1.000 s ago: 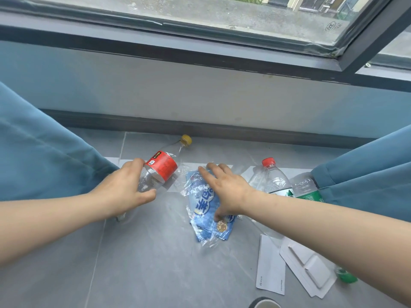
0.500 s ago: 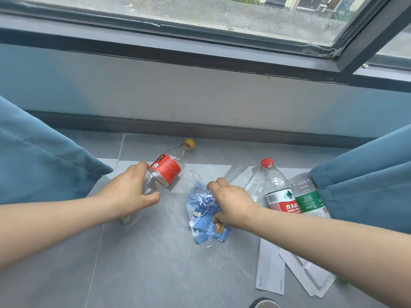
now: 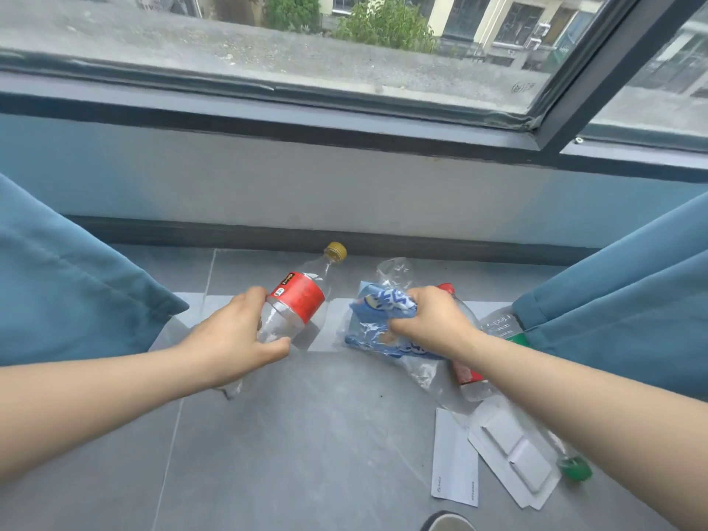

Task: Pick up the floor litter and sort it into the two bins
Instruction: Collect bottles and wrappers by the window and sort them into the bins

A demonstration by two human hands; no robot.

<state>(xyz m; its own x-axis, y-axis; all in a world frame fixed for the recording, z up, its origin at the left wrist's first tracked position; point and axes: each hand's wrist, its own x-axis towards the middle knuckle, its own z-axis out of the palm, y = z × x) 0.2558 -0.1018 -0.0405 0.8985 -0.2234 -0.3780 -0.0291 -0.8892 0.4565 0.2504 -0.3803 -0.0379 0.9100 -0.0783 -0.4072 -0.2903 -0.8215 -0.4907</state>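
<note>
The left grip (image 3: pixel 233 339), a bare hand, is clenched round the lower body of a clear plastic bottle with a red label and a yellow cap (image 3: pixel 299 300). Fingers wrap over the top and the thumb under the near side. The bottle's long axis runs on a slant from its base, low and to the left under the wrist, to its cap, which points away and to the right towards the dark skirting board (image 3: pixel 421 245). Whether its base touches the grey tiled floor (image 3: pixel 306 446) cannot be told.

The right grip (image 3: pixel 433 320), the other bare hand, is clenched on a crumpled blue-and-white plastic wrapper (image 3: pixel 377 316), bunched in the fingers, with a clear flap sticking up on the far side.

Just behind and under the right wrist lies a clear bottle with a red cap and red label (image 3: pixel 465 373). Its cap points away towards the wall and its base towards the person. Beside it, against the right-hand blue curtain (image 3: pixel 613 308), lies a clear bottle with a green label (image 3: pixel 502 325). Nearer on the floor are a white paper slip (image 3: pixel 456 457), a flat white moulded card tray (image 3: pixel 513 457) touching it, and a green bottle cap (image 3: pixel 574 467). Another blue curtain (image 3: pixel 76 293) hangs at the left.
</note>
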